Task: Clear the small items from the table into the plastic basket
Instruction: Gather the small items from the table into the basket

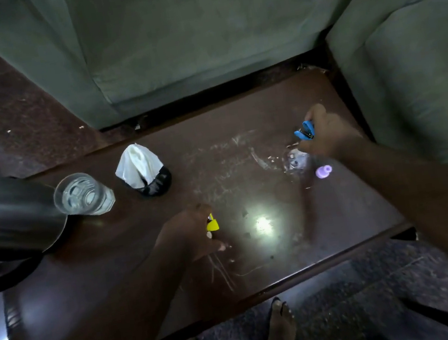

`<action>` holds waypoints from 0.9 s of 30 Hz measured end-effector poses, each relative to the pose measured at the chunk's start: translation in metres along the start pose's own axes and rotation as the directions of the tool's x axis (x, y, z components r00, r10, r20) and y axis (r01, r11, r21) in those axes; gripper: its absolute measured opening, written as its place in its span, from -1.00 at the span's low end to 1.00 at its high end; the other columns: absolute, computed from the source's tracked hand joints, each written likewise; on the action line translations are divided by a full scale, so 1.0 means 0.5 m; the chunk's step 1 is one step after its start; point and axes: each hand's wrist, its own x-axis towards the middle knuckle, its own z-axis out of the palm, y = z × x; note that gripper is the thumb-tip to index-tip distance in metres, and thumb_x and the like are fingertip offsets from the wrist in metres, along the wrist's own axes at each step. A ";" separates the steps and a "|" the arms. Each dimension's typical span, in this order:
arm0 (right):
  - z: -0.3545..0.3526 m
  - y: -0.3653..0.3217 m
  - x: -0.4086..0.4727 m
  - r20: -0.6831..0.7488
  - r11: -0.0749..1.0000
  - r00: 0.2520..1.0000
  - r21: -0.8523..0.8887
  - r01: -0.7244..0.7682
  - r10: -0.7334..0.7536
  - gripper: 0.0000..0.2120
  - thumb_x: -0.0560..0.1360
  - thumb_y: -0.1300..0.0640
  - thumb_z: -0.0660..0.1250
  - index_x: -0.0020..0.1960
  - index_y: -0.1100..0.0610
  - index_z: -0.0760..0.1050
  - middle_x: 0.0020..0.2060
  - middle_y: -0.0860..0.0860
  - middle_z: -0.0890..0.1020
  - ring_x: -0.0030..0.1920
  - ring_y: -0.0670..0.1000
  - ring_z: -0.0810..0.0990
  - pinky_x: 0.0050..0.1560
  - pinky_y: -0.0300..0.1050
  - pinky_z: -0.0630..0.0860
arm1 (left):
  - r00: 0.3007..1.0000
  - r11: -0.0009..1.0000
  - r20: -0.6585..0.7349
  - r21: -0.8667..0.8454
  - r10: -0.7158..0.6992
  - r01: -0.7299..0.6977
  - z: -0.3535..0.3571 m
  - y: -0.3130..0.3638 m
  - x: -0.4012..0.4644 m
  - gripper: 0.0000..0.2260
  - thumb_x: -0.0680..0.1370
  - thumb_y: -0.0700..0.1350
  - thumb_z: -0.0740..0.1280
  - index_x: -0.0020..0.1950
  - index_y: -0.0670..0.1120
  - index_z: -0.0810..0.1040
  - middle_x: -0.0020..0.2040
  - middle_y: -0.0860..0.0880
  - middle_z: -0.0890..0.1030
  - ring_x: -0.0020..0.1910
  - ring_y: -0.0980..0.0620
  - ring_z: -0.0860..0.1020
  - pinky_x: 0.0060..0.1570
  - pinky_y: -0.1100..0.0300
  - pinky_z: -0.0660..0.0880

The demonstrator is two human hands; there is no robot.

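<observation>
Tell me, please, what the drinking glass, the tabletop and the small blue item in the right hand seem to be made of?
The drinking glass looks like clear glass: transparent, with rings visible through its base. The tabletop seems dark brown polished wood or laminate: it mirrors a bright light and shows pale scratches. The blue item, gripped by the right hand, is probably glossy plastic with a dark, perhaps metal, part; too small to confirm.

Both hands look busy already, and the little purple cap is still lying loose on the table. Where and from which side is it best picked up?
Probably pinch the purple cap across its wider round body, from above. It lies on its side on the table, narrow end pointing right, just below the right hand, which already holds a blue clip.
</observation>
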 end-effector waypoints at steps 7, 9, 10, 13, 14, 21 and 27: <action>-0.021 0.114 -0.079 -0.090 0.959 0.985 0.258 -0.118 0.145 -0.85 0.32 0.17 0.41 -0.17 0.04 0.47 -0.27 0.01 0.59 -0.22 0.06 0.56 -0.23 -0.20 0.40 | 0.999 0.987 0.049 0.160 -0.014 0.006 0.041 0.014 0.006 -0.62 0.37 0.03 0.46 0.14 0.04 0.48 0.17 0.00 0.50 0.11 -0.11 0.57 0.02 0.03 0.55; -0.012 0.128 -0.097 -0.041 0.941 0.979 0.284 -0.182 0.202 -0.78 0.26 0.07 0.50 -0.17 0.04 0.50 -0.25 -0.05 0.58 -0.24 -0.02 0.55 -0.27 -0.26 0.42 | 0.999 0.978 0.034 0.208 -0.019 0.012 0.054 0.014 0.004 -0.65 0.42 0.00 0.42 0.17 0.05 0.45 0.20 0.00 0.49 0.10 -0.12 0.59 -0.03 0.03 0.55; -0.005 0.132 -0.107 -0.013 0.939 0.976 0.276 -0.203 0.215 -0.70 0.20 -0.03 0.57 -0.17 0.01 0.52 -0.25 -0.10 0.59 -0.24 -0.08 0.56 -0.25 -0.30 0.42 | 1.000 0.974 0.022 0.224 -0.019 0.014 0.058 0.012 0.002 -0.67 0.44 -0.01 0.40 0.17 0.05 0.45 0.20 0.00 0.49 0.09 -0.12 0.59 -0.05 0.03 0.55; 0.019 0.131 -0.133 0.058 0.943 0.976 0.253 -0.219 0.211 -0.53 0.08 -0.17 0.66 -0.11 -0.09 0.58 -0.21 -0.16 0.62 -0.20 -0.19 0.58 -0.16 -0.31 0.43 | 1.000 0.965 0.005 0.261 -0.011 0.010 0.064 0.006 0.001 -0.72 0.48 -0.06 0.36 0.16 0.07 0.43 0.18 0.01 0.50 0.07 -0.12 0.60 -0.08 0.04 0.53; 0.028 0.128 -0.138 0.057 0.952 0.980 0.233 -0.200 0.192 -0.52 0.09 -0.14 0.67 -0.06 -0.09 0.59 -0.18 -0.14 0.63 -0.20 -0.17 0.59 -0.13 -0.32 0.41 | 1.000 0.964 0.005 0.267 -0.012 0.010 0.064 0.003 0.000 -0.72 0.48 -0.06 0.36 0.17 0.07 0.43 0.17 0.01 0.51 0.08 -0.12 0.60 -0.08 0.04 0.53; 0.065 0.105 -0.147 -0.020 0.994 0.996 0.063 -0.089 0.091 -0.88 0.43 0.03 0.42 -0.18 0.08 0.56 -0.27 0.04 0.59 -0.21 0.10 0.53 -0.17 -0.15 0.40 | 0.999 0.969 0.032 0.246 -0.030 0.021 0.064 -0.016 0.003 -0.62 0.44 -0.02 0.45 0.20 0.04 0.40 0.20 -0.02 0.48 0.09 -0.15 0.60 -0.05 -0.01 0.57; 0.064 0.057 -0.188 -0.068 0.990 0.990 0.073 -0.118 0.123 -0.83 0.51 0.07 0.35 -0.21 0.12 0.50 -0.28 0.10 0.60 -0.16 0.22 0.58 -0.13 -0.06 0.47 | 1.000 0.965 -0.008 0.263 -0.011 0.013 0.051 -0.018 -0.005 -0.68 0.49 -0.02 0.39 0.20 -0.01 0.42 0.20 -0.04 0.52 0.12 -0.13 0.59 0.00 0.01 0.53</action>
